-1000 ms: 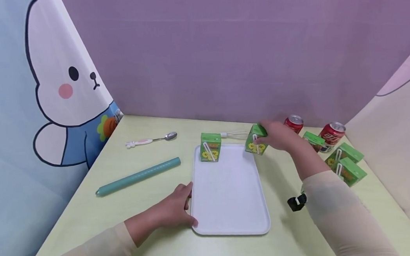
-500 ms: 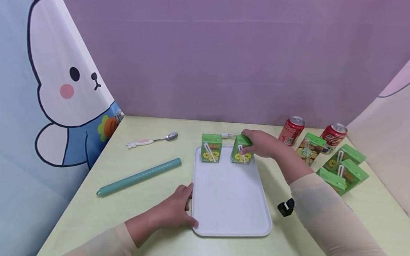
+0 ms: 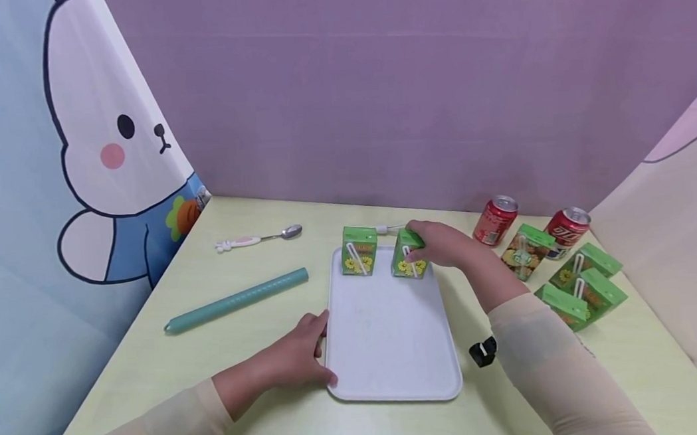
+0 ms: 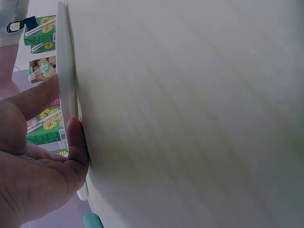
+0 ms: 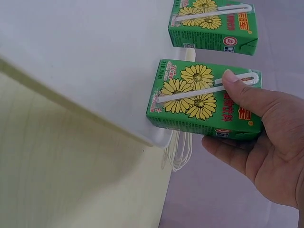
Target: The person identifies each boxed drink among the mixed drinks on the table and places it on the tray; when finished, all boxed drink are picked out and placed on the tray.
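Observation:
My left hand grips the left rim of a white rectangular tray. In the left wrist view, the thumb and a finger lie on either side of that rim. My right hand holds a green drink carton with yellow flowers and a white straw, thumb on its front and fingers behind. This carton stands upright at the tray's far right corner; whether its base touches the tray is hard to tell. A matching drink carton stands at the far left corner, apart from it.
To the right are two red cans and several more green cartons. A whisk lies behind the tray. On the left lie a spoon and a teal rod. A purple backdrop rises behind the table.
My right hand has carried its carton leftward from beyond the tray's right edge onto the far right corner, with only a slight shift lately. My left hand has stayed at the rim.

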A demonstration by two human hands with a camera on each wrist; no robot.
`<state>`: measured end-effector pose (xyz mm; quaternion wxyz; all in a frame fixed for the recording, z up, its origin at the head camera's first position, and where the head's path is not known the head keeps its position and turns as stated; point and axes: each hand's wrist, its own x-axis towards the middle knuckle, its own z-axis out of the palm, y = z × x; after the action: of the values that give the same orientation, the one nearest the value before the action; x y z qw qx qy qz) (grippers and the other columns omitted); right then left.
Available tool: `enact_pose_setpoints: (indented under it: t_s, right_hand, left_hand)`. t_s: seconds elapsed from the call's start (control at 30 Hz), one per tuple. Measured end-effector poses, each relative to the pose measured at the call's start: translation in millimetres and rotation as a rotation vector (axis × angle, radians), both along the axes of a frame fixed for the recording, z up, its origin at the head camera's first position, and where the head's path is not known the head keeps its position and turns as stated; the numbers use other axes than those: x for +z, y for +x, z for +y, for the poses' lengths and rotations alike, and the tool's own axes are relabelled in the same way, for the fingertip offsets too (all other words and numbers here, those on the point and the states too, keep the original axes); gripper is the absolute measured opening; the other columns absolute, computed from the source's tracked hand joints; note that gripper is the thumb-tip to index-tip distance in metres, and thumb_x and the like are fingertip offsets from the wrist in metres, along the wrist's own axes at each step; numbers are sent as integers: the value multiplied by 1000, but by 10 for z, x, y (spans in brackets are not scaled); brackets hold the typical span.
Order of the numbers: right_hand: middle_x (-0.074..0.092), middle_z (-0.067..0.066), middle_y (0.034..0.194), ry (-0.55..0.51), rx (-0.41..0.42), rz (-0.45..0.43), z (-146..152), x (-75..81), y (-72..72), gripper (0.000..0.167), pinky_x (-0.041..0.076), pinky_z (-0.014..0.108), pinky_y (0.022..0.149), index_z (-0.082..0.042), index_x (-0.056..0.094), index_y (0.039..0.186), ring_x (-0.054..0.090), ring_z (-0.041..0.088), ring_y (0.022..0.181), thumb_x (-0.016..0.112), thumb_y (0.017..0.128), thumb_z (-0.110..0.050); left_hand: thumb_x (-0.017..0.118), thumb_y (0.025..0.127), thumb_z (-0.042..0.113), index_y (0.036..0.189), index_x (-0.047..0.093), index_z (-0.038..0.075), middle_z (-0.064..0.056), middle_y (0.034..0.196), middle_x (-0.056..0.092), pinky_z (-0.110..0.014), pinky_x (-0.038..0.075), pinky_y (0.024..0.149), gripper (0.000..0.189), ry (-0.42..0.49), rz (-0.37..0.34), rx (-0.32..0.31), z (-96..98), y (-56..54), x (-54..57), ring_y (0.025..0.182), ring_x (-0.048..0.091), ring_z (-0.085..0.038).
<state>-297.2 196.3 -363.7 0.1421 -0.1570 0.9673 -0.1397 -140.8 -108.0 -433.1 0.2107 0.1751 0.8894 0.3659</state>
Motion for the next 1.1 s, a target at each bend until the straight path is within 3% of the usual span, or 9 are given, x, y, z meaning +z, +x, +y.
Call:
enact_pose_setpoints:
  t_s: [0.2,0.3,0.5,0.63,0.83,0.93,1.1]
  right_hand:
    - [57,8,122,-22,-15,-23,34,-21,23,65,43,48,99,-12,43,143,54,26,111,71,89,-35]
    - [48,12,138,-32,-21,-29,68,-17,60,75,40,53,103,-16,36,150,49,30,122,71,88,-41]
    - [25,15,158,-55,-33,57,251,144,226,92,31,60,109,-20,23,156,29,38,144,69,84,-56]
    - [27,13,159,-83,-50,135,473,363,443,92,29,61,110,-19,23,156,28,38,144,67,85,-58]
    - [33,14,154,-101,-76,149,821,642,866,84,33,62,106,-14,29,153,35,39,139,66,88,-54]
    - [36,17,151,-60,-110,141,991,697,1068,89,33,64,104,-13,31,152,34,41,138,62,86,-62]
    - [37,21,151,-21,-131,151,1250,639,1300,93,31,66,103,-9,31,152,35,46,136,60,85,-66]
  left_hand:
    - [91,66,23,154,20,-3,-8,111,42,-26,39,68,115,2,2,-3,2,1,-8,84,48,-15]
    - [90,67,24,154,20,-3,-7,111,41,-25,39,68,115,-7,-1,-1,-5,-2,-19,84,48,-14]
    - [90,68,25,153,20,-3,-6,112,41,-25,40,69,114,-15,0,-1,-5,-5,-30,85,48,-14]
    - [89,68,25,153,21,-3,-6,112,42,-26,40,70,113,-28,4,0,-1,-5,-18,85,47,-14]
    - [88,69,25,154,20,-2,-7,112,42,-28,40,71,113,-41,-2,6,7,-1,11,86,47,-14]
    - [88,69,25,154,19,-2,-7,114,42,-29,40,72,113,-45,-8,6,11,-1,22,87,48,-14]
    - [88,69,25,154,19,-2,-7,116,41,-29,40,73,113,-56,-14,10,14,-4,27,88,47,-14]
